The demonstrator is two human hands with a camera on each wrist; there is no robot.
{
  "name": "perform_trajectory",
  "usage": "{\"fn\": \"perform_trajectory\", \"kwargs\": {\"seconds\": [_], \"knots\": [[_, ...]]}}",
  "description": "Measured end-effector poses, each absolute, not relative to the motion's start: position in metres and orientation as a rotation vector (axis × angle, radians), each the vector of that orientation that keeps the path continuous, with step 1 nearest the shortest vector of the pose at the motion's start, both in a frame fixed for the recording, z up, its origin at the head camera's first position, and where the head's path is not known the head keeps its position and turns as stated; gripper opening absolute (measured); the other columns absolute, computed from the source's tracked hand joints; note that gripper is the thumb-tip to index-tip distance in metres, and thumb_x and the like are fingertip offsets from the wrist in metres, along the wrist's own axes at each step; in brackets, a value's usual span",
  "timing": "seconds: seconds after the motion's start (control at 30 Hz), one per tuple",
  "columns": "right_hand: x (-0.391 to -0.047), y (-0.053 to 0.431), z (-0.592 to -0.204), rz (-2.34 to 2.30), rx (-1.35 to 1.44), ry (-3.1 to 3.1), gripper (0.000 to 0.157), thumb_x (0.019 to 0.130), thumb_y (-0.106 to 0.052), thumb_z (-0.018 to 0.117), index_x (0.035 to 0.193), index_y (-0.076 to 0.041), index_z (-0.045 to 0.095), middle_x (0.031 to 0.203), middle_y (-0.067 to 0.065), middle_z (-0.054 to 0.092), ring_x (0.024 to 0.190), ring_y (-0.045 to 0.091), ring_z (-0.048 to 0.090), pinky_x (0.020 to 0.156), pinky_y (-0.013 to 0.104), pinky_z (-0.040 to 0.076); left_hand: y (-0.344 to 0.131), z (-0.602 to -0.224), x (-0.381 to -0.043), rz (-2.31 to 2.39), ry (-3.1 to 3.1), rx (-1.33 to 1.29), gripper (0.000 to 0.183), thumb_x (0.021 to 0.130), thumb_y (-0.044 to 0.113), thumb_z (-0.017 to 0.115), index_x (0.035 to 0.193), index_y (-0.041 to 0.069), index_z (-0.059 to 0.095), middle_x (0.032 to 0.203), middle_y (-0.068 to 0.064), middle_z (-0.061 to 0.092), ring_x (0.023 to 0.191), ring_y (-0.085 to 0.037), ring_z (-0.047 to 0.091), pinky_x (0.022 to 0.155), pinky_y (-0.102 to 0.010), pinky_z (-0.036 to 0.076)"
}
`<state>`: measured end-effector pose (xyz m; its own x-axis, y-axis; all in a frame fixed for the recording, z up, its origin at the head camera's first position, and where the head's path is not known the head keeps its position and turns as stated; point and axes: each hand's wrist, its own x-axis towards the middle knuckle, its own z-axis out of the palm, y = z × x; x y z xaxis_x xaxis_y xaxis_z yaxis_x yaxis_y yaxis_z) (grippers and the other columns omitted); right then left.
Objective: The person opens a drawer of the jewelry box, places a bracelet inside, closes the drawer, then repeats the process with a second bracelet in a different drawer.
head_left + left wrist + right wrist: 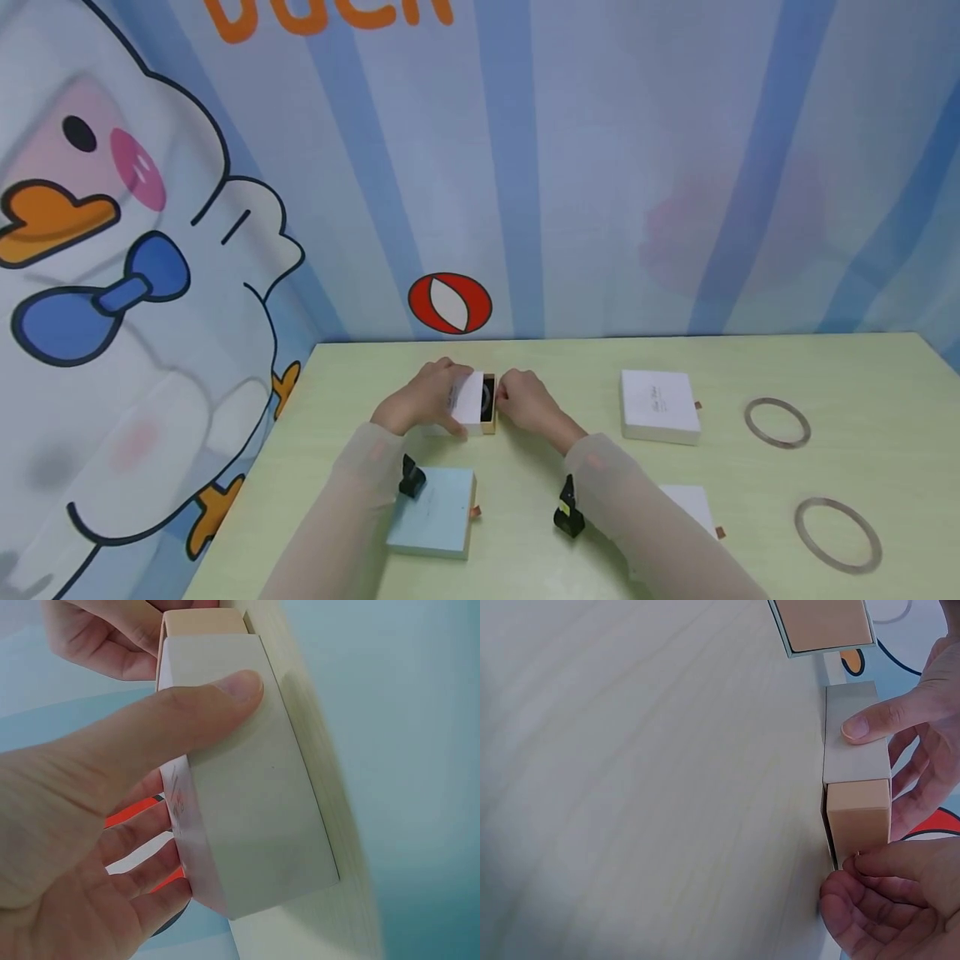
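A white box (468,400) with small printed lettering stands on the table, its tan drawer (859,804) partly slid out on the right. The drawer's inside looks dark, with part of a rounded shape showing. My left hand (423,398) grips the white sleeve, thumb across its near side and fingers on the lettered face, as the left wrist view shows. At the drawer's outer end is my right hand (528,404); its thumb and curled fingers pinch at the middle of that end. Whatever small part sits between those fingertips is hidden.
A light blue box (432,512) with a brown tab lies nearer, by the left forearm. To the right lies another white box (660,407); a third (690,504) is partly behind the right sleeve. Two grey rings (786,444) lie farther right. A printed wall (585,208) rises behind the table.
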<state>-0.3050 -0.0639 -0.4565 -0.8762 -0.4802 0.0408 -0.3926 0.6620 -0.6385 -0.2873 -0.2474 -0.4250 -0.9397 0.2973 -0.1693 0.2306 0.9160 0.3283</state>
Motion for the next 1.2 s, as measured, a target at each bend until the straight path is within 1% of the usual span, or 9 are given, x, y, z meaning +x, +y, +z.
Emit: {"fn": "perform_trajectory", "kwargs": {"seconds": [0.33, 0.63, 0.83, 1.2], "knots": [[-0.3035, -0.0660, -0.4554, -1.007, -0.694, 2.735, 0.046, 0.092, 0.005, 0.060, 0.053, -0.012, 0.043, 0.049, -0.004, 0.032, 0.047, 0.010, 0.032, 0.048, 0.024, 0.028, -0.2452, -0.4239, -0.2863, 0.463, 2.862, 0.372, 0.090, 0.066, 0.021, 0.096, 0.143, 0.008, 0.052, 0.128, -0.010, 0.054, 0.114, -0.026, 0.047, 0.098, -0.044, 0.048], [-0.3026, -0.0675, -0.4556, -1.015, -0.705, 2.736, 0.038, 0.091, 0.005, 0.062, 0.058, -0.008, 0.051, 0.052, -0.003, 0.038, 0.050, 0.011, 0.036, 0.049, 0.023, 0.030, -0.2451, -0.4218, -0.2850, 0.462, 2.852, 0.354, 0.091, 0.067, 0.021, 0.095, 0.145, 0.009, 0.051, 0.129, -0.009, 0.053, 0.115, -0.026, 0.046, 0.099, -0.045, 0.047], [-0.3035, -0.0688, -0.4578, -1.023, -0.706, 2.728, 0.040, 0.091, 0.005, 0.062, 0.056, -0.009, 0.048, 0.051, -0.003, 0.036, 0.049, 0.011, 0.036, 0.048, 0.024, 0.029, -0.2462, -0.4228, -0.2851, 0.470, 2.853, 0.369, 0.090, 0.066, 0.020, 0.095, 0.144, 0.008, 0.051, 0.129, -0.009, 0.053, 0.114, -0.025, 0.046, 0.098, -0.043, 0.047], [-0.3041, -0.0695, -0.4611, -1.065, -0.763, 2.737, 0.040, 0.088, 0.006, 0.062, 0.055, -0.012, 0.047, 0.050, -0.005, 0.036, 0.049, 0.010, 0.036, 0.048, 0.023, 0.029, -0.2469, -0.4245, -0.2863, 0.456, 2.862, 0.390, 0.090, 0.066, 0.021, 0.095, 0.144, 0.007, 0.051, 0.131, -0.010, 0.053, 0.115, -0.026, 0.046, 0.099, -0.043, 0.046]]}}
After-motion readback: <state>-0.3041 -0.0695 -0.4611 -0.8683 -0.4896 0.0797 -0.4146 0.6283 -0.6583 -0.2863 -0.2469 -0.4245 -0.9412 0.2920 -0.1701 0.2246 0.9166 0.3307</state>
